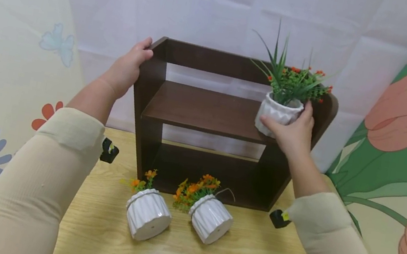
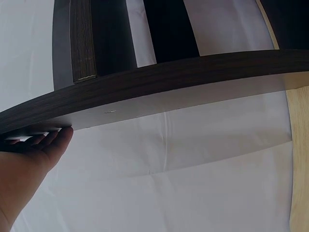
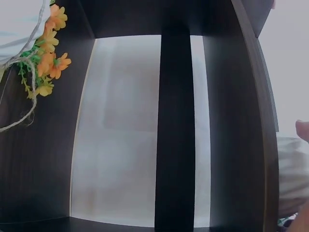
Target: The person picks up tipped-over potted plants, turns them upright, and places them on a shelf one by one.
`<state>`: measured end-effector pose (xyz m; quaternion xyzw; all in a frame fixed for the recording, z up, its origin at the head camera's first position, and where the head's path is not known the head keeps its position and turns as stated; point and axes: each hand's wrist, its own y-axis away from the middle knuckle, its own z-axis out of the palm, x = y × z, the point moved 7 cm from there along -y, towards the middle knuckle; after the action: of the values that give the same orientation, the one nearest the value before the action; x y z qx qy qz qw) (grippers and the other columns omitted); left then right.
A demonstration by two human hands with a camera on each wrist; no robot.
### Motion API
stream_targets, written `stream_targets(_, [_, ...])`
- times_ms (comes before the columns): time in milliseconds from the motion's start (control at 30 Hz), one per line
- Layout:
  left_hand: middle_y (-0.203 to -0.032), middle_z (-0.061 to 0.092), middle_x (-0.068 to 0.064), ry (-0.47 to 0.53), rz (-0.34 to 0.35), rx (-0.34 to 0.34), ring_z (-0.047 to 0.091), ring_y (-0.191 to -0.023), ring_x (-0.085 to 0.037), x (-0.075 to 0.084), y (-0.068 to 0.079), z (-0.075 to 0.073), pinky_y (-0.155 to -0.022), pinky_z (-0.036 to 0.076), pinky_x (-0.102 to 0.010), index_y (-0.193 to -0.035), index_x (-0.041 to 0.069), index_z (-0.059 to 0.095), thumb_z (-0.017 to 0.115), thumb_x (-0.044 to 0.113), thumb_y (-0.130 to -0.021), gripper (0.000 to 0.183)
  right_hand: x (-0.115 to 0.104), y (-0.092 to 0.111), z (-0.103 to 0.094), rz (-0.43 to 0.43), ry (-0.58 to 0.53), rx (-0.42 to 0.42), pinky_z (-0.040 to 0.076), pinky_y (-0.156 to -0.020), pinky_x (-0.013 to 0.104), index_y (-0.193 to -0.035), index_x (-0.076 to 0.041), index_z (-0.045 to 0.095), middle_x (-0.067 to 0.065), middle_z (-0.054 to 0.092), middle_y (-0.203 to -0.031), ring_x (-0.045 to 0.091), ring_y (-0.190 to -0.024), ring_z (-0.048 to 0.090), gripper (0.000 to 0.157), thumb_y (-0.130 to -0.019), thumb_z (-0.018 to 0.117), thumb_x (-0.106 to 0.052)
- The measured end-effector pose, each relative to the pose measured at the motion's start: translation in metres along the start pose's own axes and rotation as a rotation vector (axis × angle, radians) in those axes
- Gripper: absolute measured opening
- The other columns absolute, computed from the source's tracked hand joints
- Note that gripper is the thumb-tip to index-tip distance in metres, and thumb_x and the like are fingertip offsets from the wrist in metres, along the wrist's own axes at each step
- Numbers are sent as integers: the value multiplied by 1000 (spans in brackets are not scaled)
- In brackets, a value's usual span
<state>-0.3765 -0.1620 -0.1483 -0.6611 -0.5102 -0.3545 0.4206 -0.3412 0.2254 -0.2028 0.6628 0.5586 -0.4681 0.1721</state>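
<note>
On the right end of the upper board of a dark brown two-tier shelf (image 1: 198, 108) is a white ridged flowerpot (image 1: 270, 113) with long green blades and small red-orange flowers. My right hand (image 1: 293, 131) grips this pot, thumb across its front and fingers around its right side. In the right wrist view, only a bit of the hand (image 3: 303, 130) shows at the right edge, beside the pot's white wall (image 3: 292, 169). My left hand (image 1: 129, 65) holds the upper left side panel of the shelf. Its fingertips (image 2: 65, 135) touch the panel's outer face in the left wrist view.
Two white ridged pots lie tipped on the wooden table (image 1: 108, 237) before the shelf: a left pot (image 1: 146, 212) and a right pot (image 1: 208, 217), both with orange flowers. Twine circles their rims. A white cloth (image 1: 215, 7) hangs behind the shelf, between flower-patterned walls.
</note>
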Motion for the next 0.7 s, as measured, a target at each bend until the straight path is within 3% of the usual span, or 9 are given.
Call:
stream_targets(333, [-167,-2,2,18,-5,1,1,-153,-19,1,-1,-2,-124,4,-48,-158,33,-2,15,43,-104,58,1,17,-7,-60,-23,-30,23,-119,51,-158,-14,0,18,10,-163,34,-148,18,118,-77,79,-45])
stream_targets(700, [-167,-1,4,17,-12,3,4,-152,-17,2,-2,-3,-124,5,-45,-158,34,-1,16,43,-104,58,2,46,-6,-133,-52,-126,22,-119,52,-158,-8,0,20,13,-162,33,-149,17,115,-80,78,-42])
